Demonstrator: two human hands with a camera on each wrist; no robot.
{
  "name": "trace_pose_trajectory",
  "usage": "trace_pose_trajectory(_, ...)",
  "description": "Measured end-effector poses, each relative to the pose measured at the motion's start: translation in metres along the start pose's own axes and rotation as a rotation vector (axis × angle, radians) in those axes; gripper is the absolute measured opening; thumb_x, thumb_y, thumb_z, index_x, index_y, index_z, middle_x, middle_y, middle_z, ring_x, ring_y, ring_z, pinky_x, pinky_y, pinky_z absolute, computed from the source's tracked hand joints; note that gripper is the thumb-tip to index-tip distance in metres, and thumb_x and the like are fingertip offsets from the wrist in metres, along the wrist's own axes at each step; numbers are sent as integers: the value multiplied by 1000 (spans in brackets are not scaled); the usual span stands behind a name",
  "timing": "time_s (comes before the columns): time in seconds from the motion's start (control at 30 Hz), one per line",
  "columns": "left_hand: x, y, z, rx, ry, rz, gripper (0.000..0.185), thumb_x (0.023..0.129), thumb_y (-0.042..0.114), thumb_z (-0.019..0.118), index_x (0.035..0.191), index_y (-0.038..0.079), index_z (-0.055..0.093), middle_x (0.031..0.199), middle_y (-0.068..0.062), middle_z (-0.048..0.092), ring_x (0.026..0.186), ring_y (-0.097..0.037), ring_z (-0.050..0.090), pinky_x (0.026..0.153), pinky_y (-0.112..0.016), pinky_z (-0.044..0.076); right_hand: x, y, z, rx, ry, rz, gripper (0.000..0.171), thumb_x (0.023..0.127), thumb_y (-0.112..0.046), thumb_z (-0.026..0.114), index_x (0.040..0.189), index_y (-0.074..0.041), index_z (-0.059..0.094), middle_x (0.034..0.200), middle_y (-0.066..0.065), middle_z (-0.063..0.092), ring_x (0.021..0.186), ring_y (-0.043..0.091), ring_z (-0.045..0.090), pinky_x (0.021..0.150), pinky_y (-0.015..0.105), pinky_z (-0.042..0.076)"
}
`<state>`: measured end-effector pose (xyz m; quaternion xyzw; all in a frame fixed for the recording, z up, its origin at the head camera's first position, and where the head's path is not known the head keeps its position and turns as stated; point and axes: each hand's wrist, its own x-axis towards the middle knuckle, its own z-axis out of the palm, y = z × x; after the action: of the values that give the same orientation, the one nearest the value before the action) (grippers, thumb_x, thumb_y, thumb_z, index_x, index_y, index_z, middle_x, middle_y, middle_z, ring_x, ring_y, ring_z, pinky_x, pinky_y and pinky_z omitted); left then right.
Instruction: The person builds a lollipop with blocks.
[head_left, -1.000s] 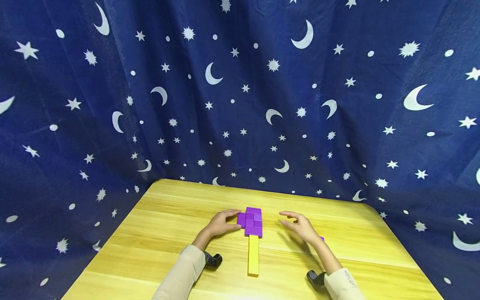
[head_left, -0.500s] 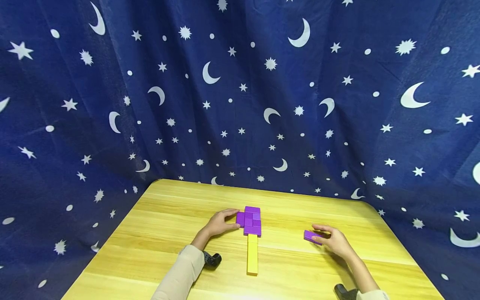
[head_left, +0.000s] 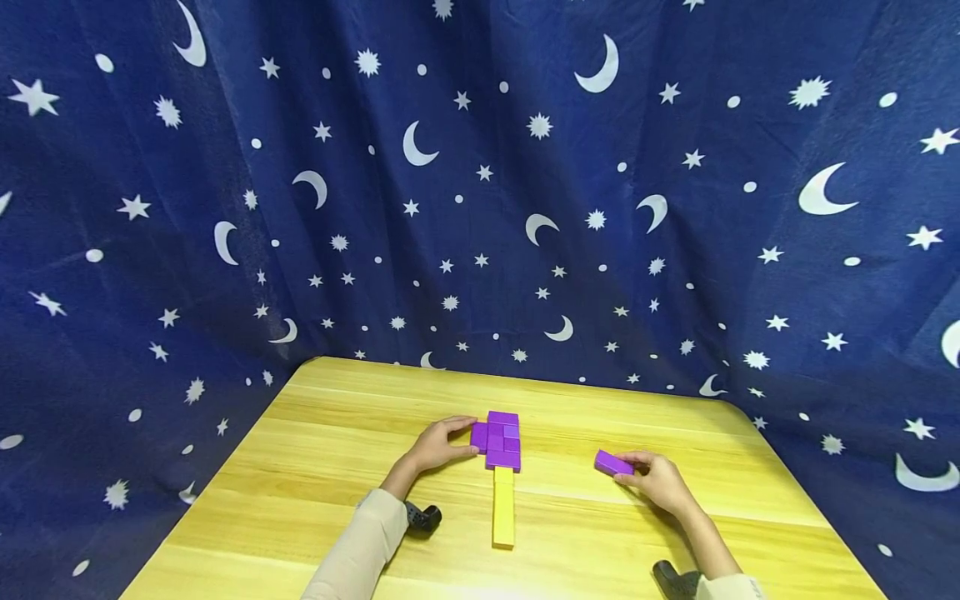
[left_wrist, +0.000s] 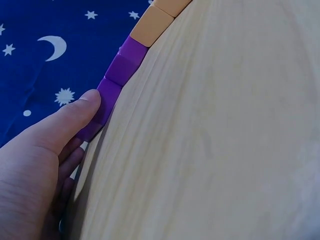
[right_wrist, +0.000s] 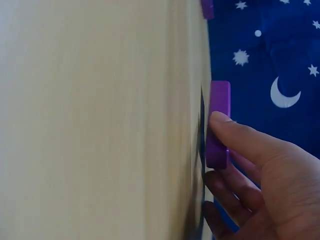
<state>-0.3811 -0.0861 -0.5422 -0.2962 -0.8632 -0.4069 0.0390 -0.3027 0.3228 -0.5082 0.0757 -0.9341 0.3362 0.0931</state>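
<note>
A flat cluster of purple blocks (head_left: 502, 440) lies mid-table, with a long yellow block (head_left: 503, 517) running from its near edge toward me. My left hand (head_left: 441, 447) pinches the small purple block (head_left: 480, 435) on the cluster's left side. In the left wrist view the thumb of that hand (left_wrist: 45, 165) presses against the end of the purple row (left_wrist: 117, 75), beyond which the yellow block (left_wrist: 155, 20) shows. To the right, my right hand (head_left: 656, 477) grips a loose purple block (head_left: 613, 463). The right wrist view shows my right hand (right_wrist: 260, 170) with its thumb on this block (right_wrist: 219, 115), just off the wood.
The wooden table (head_left: 337, 467) has rounded far corners and is backed by a blue curtain (head_left: 480, 208) with moons and stars. Black wrist-camera mounts (head_left: 423, 517) (head_left: 675, 577) sit at my forearms. Bare wood lies between the cluster and the right hand.
My right hand swung right from beside the cluster, took hold of the loose purple block and has shifted it slightly left. The left hand stayed on the cluster.
</note>
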Motion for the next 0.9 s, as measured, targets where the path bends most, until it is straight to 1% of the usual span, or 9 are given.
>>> trace_pose_trajectory(0.07,0,1,-1,-7,2,-1,63,81,38,70,131,6,52,133,-9,50,124,-28,42,104,-43,34,6,-6,9,29,41,16,38,71,-22,80,102,-2,69,93,11,67,80,18,61,68,27,49)
trace_pose_trajectory(0.17,-1,1,-2,-11,3,-6,62,81,37,70,131,6,52,133,-9,49,125,-28,42,104,-43,33,14,-22,24,58,128,57,38,70,-24,81,99,-2,70,85,8,68,73,16,61,64,27,48)
trace_pose_trajectory(0.3,-1,-1,-1,11,-4,-9,63,81,41,69,132,8,52,133,-8,50,125,-27,42,104,-42,33,21,-47,48,68,233,148,37,67,-27,82,92,-2,70,73,5,65,65,14,59,59,27,45)
trace_pose_trajectory(0.4,-1,-2,0,25,-6,-8,64,81,43,68,132,8,52,133,-7,50,125,-27,42,104,-42,34,23,-62,66,58,270,212,38,66,-29,82,90,-3,69,71,4,64,63,15,57,55,27,44)
trace_pose_trajectory(0.47,-2,-2,0,21,-2,-6,64,81,43,68,132,8,52,133,-8,50,125,-27,43,103,-42,34,24,-70,75,42,287,238,39,66,-31,82,90,-2,69,71,4,64,63,17,58,53,29,44)
trace_pose_trajectory(0.6,-2,0,0,12,0,-6,64,81,42,69,132,7,52,133,-8,50,124,-27,43,103,-42,34,24,-81,88,-24,337,253,40,65,-33,81,89,-3,69,72,6,66,63,22,60,51,33,45)
trace_pose_trajectory(0.67,-2,1,0,12,0,-3,64,81,41,69,132,7,52,133,-8,50,124,-27,43,103,-43,34,24,-83,92,-65,369,244,40,63,-34,81,87,-4,70,73,6,67,63,24,60,50,35,44)
trace_pose_trajectory(0.77,-2,2,-1,1,1,3,63,81,40,69,131,5,52,132,-10,50,124,-28,43,103,-44,34,24,-85,95,-97,409,235,39,61,-32,81,85,-4,70,72,6,67,64,25,60,51,37,44)
trace_pose_trajectory(0.9,-2,3,-2,-2,2,-6,63,81,41,70,131,8,52,132,-7,50,124,-27,43,104,-42,34,24,-86,97,-111,419,230,39,62,-33,81,87,-4,70,72,6,66,65,25,60,54,39,44)
